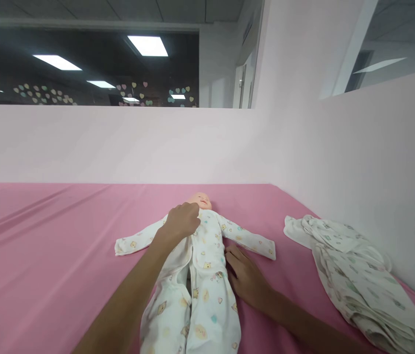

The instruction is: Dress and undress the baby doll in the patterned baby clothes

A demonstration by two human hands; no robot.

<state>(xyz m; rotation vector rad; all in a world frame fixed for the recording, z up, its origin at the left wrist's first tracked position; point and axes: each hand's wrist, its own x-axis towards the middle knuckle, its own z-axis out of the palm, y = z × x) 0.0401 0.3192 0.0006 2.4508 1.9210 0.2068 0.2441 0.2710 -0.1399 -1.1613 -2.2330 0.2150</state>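
A baby doll point(203, 199) lies on its back, wearing a white printed baby top point(207, 241) with both long sleeves spread out sideways. Matching baby trousers point(202, 309) cover its legs toward me. My left hand point(184, 220) is closed at the collar, just below the doll's face, with its fingertips on the top's neckline. Beside the waist on the right, my right hand point(246, 275) has its fingers curled in against the side edge of the top. What those right fingers hold, if anything, is hidden. The front overlap of the top lies across the belly.
A pink sheet point(45, 275) with some creases covers the wide surface under the doll. To the right, a crumpled white printed cloth point(354, 275) lies against the pale wall point(384, 162). Behind stands another pale wall with a dark window point(82, 64) above it.
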